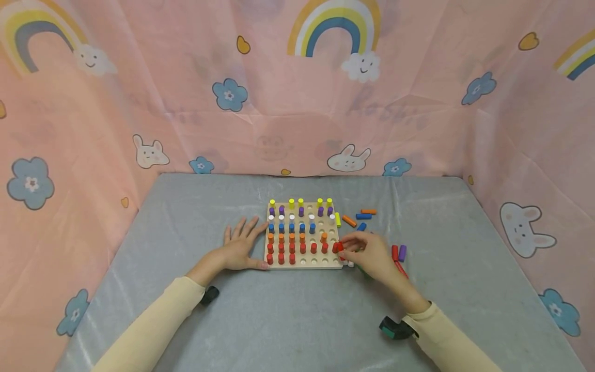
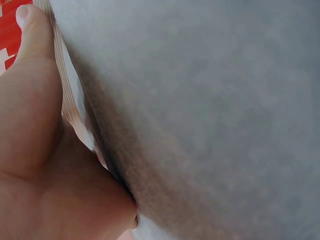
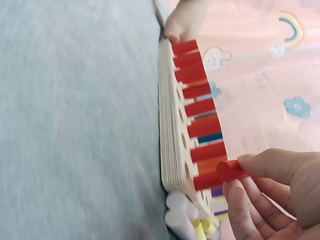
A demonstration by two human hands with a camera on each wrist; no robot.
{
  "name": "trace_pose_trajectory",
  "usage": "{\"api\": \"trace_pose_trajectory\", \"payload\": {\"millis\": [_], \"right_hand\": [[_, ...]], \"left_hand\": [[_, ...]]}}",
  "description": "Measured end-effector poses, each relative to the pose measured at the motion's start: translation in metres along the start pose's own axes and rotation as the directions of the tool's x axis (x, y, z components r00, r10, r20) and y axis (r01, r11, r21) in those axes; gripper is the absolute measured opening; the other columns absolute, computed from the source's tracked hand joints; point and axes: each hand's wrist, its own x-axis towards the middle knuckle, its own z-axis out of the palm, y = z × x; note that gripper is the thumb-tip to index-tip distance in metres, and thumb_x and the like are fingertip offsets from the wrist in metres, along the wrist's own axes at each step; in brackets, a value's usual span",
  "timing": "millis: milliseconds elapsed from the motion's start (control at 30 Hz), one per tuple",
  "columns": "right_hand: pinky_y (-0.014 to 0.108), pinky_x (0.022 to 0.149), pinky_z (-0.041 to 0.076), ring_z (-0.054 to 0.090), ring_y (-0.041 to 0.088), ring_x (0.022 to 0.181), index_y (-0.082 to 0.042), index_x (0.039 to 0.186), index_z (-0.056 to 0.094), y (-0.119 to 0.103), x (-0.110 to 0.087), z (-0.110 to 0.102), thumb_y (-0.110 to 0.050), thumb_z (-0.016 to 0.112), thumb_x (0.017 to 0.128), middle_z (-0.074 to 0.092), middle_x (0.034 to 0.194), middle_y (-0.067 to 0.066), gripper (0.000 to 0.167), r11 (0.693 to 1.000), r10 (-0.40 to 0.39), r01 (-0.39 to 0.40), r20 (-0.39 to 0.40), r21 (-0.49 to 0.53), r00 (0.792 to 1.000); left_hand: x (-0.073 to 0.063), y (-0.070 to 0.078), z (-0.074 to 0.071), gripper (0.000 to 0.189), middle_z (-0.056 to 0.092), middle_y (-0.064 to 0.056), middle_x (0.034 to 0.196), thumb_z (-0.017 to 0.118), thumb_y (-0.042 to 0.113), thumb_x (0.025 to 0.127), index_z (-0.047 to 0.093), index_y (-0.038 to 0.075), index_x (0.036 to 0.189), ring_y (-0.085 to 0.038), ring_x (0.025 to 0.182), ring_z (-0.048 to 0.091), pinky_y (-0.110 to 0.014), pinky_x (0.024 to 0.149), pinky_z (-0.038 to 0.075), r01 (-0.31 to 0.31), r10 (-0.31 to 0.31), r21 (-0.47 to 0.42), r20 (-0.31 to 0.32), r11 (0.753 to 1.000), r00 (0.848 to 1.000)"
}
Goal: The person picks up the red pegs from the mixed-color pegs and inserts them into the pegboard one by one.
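A wooden pegboard (image 1: 307,267) lies on the table, with rows of yellow, purple, white, blue, orange and red pegs standing in it. Along its left side rests my left hand (image 1: 239,250), fingers spread and thumb at the near left corner; in the left wrist view the thumb (image 2: 37,45) lies against the board's edge. My right hand (image 1: 372,253) pinches a red peg (image 3: 230,170) between thumb and fingers, over the board's near right corner. Several holes (image 3: 183,141) in the nearest row stand bare beside its red pegs (image 1: 281,258).
Right of the board lie loose pegs: a yellow one (image 1: 338,220), an orange one (image 1: 349,221), a blue one (image 1: 364,216), a red one (image 1: 395,252) and a purple one (image 1: 402,253). White pegs (image 3: 180,222) lie by the near right corner. Grey cloth (image 1: 297,320) covers the table.
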Motion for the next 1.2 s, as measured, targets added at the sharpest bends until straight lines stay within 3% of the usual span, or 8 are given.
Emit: {"api": "trace_pose_trajectory", "payload": {"millis": [167, 400, 600, 800, 1200], "right_hand": [[0.023, 0.062, 0.052, 0.067, 0.010, 0.079, -0.009, 0.107, 0.072, -0.005, 0.000, 0.011, -0.013, 0.080, 0.083, 0.075, 0.100, 0.010, 0.026, 0.999, 0.000, -0.001, 0.023, 0.045, 1.000], [0.022, 0.064, 0.054, 0.067, 0.011, 0.078, -0.008, 0.106, 0.073, -0.009, 0.000, 0.029, -0.009, 0.080, 0.082, 0.074, 0.097, 0.011, 0.026, 0.994, -0.081, 0.077, 0.045, 0.083, 0.996], [0.022, 0.062, 0.054, 0.066, 0.011, 0.075, -0.008, 0.108, 0.073, -0.015, 0.000, 0.041, -0.009, 0.080, 0.082, 0.074, 0.095, 0.010, 0.027, 0.991, -0.079, 0.071, 0.068, 0.110, 0.995], [0.022, 0.063, 0.055, 0.068, 0.010, 0.075, -0.010, 0.107, 0.074, -0.019, 0.001, 0.053, -0.008, 0.080, 0.081, 0.076, 0.097, 0.009, 0.026, 0.989, -0.101, 0.096, 0.037, 0.112, 0.994], [0.021, 0.067, 0.055, 0.068, 0.011, 0.077, -0.012, 0.105, 0.073, -0.018, 0.002, 0.071, -0.008, 0.081, 0.080, 0.074, 0.095, 0.005, 0.026, 0.988, -0.113, 0.115, -0.026, 0.107, 0.993]], "left_hand": [[-0.001, 0.002, -0.001, 0.114, -0.001, -0.015, 0.168, 0.072, 0.066, 0.076, 0.009, 0.022, 0.161, -0.046, 0.153, -0.008, -0.075, 0.113, -0.004, 0.001, -0.001, 0.010, 0.003, 1.000, 1.000], [0.000, 0.000, 0.000, 0.114, 0.000, -0.016, 0.168, 0.071, 0.068, 0.076, 0.011, 0.022, 0.161, -0.046, 0.153, -0.008, -0.075, 0.113, -0.004, -0.010, 0.010, 0.002, -0.008, 1.000, 1.000], [-0.001, 0.001, -0.001, 0.115, -0.001, -0.016, 0.168, 0.070, 0.070, 0.075, 0.010, 0.023, 0.161, -0.046, 0.153, -0.008, -0.075, 0.113, -0.004, -0.004, 0.004, 0.000, -0.001, 1.000, 1.000], [-0.001, 0.003, -0.001, 0.111, 0.000, -0.015, 0.168, 0.074, 0.062, 0.078, 0.011, 0.023, 0.161, -0.046, 0.153, -0.008, -0.075, 0.113, -0.003, 0.003, -0.003, 0.008, -0.001, 1.000, 1.000], [0.000, 0.001, 0.001, 0.112, -0.001, -0.016, 0.168, 0.072, 0.065, 0.077, 0.011, 0.022, 0.161, -0.046, 0.153, -0.008, -0.074, 0.114, -0.004, -0.002, 0.002, 0.005, -0.006, 1.000, 1.000]]}}
